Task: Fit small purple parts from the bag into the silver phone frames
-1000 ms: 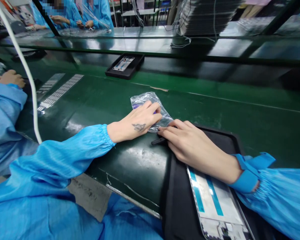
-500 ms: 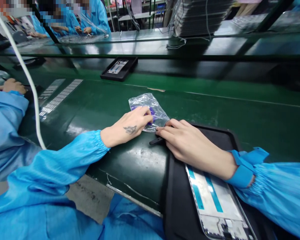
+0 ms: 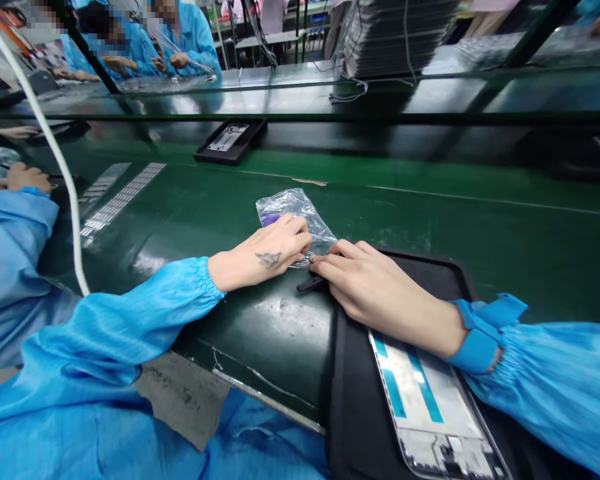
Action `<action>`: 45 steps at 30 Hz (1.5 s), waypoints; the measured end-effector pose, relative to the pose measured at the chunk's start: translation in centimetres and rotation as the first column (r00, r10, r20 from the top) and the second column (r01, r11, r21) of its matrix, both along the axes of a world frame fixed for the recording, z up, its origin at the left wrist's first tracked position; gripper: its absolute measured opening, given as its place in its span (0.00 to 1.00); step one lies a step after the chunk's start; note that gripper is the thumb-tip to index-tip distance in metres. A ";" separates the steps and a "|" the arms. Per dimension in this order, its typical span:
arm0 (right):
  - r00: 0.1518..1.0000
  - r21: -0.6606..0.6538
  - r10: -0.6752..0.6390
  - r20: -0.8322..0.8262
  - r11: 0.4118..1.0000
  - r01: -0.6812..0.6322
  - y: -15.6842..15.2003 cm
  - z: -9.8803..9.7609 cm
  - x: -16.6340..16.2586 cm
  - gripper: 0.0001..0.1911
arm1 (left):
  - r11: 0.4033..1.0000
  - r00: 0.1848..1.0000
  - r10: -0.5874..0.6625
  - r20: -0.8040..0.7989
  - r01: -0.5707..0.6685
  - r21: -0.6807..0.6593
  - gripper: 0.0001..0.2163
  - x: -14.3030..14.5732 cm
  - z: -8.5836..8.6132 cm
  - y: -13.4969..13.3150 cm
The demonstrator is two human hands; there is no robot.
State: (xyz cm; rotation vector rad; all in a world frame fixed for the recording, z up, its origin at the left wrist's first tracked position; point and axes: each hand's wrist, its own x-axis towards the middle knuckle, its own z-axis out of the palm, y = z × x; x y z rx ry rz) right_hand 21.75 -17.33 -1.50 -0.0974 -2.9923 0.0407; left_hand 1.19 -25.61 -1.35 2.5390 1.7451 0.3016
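A small clear plastic bag (image 3: 290, 203) with purple pieces inside lies on the green belt (image 3: 480, 220). My left hand (image 3: 263, 257) rests on its near end, fingers curled and pinching the plastic. My right hand (image 3: 380, 290) lies just right of it, fingers pressed together, their tips touching the bag's near corner. A thin black tool (image 3: 307, 285) sticks out from under that hand. Both hands meet at the far left corner of a black tray (image 3: 445, 270). In that tray lies a phone frame (image 3: 425, 407) with blue strips.
A second black tray (image 3: 229, 140) holding a phone part sits farther up the belt. Rows of small silvery strips (image 3: 115, 197) lie at the left. A white cable (image 3: 55, 153) hangs across them. A co-worker's hand (image 3: 27, 179) and blue sleeve are at far left; other people work beyond.
My left hand's fingers have curled in from lying flat on the bag and now pinch its near end. My right hand has stayed at the bag's corner.
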 end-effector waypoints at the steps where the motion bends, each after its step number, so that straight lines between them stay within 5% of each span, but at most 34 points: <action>1: 1.000 -0.002 -0.001 0.004 1.000 0.001 0.0 0.0 0.0 0.13 | 1.000 1.000 -0.001 -0.004 0.001 -0.011 0.05 0.1 0.1 0.1; 7: 1.000 -0.028 -0.013 0.004 1.000 0.014 -0.1 -0.1 -0.2 0.13 | 0.999 0.990 0.000 -0.140 -0.008 -0.052 0.09 0.8 -0.1 0.5; 11: 0.996 -0.096 0.008 -0.085 0.995 -0.016 -0.1 0.5 0.4 0.15 | 0.999 0.985 0.017 -0.173 -0.008 0.050 0.10 0.9 -0.2 -0.2; 15: 0.960 -0.231 -0.077 -0.270 0.973 0.013 -0.4 3.5 3.3 0.21 | 0.977 0.990 -0.011 0.144 -0.020 0.213 0.08 1.4 0.3 -1.1; 18: 0.920 -0.332 -0.245 -0.306 0.933 0.138 -0.8 5.8 6.3 0.19 | 0.989 0.877 -0.066 0.475 -0.006 0.150 0.06 3.1 0.9 -1.3; 24: 0.684 -0.664 -0.640 -0.350 0.684 0.301 -1.2 4.8 10.1 0.11 | 0.971 0.455 0.140 0.880 0.110 -0.211 0.06 7.7 0.7 0.0; 29: 0.562 -0.854 -0.775 -0.288 0.473 0.215 -1.5 3.6 10.4 0.12 | 0.898 0.036 0.414 0.910 0.149 -0.414 0.06 9.4 0.1 0.3; 33: 0.525 -0.973 -0.836 -0.156 0.223 0.065 -1.7 3.8 9.6 0.13 | 0.877 -0.086 0.469 0.879 0.162 -0.453 0.08 9.6 -0.1 0.1; 37: 0.554 -0.994 -0.828 -0.087 0.112 0.010 -1.6 3.6 9.0 0.11 | 0.877 -0.118 0.474 0.873 0.150 -0.456 0.09 9.6 -0.6 0.1; 40: 0.558 -0.989 -0.824 -0.099 0.144 0.037 -1.6 3.1 8.9 0.11 | 0.876 -0.139 0.477 0.868 0.152 -0.457 0.08 9.6 -0.9 0.1; 45: 0.578 -0.872 -0.789 -0.208 0.418 0.257 -1.9 2.8 9.0 0.12 | 0.853 -0.170 0.520 0.837 0.153 -0.499 0.05 9.9 -1.1 0.1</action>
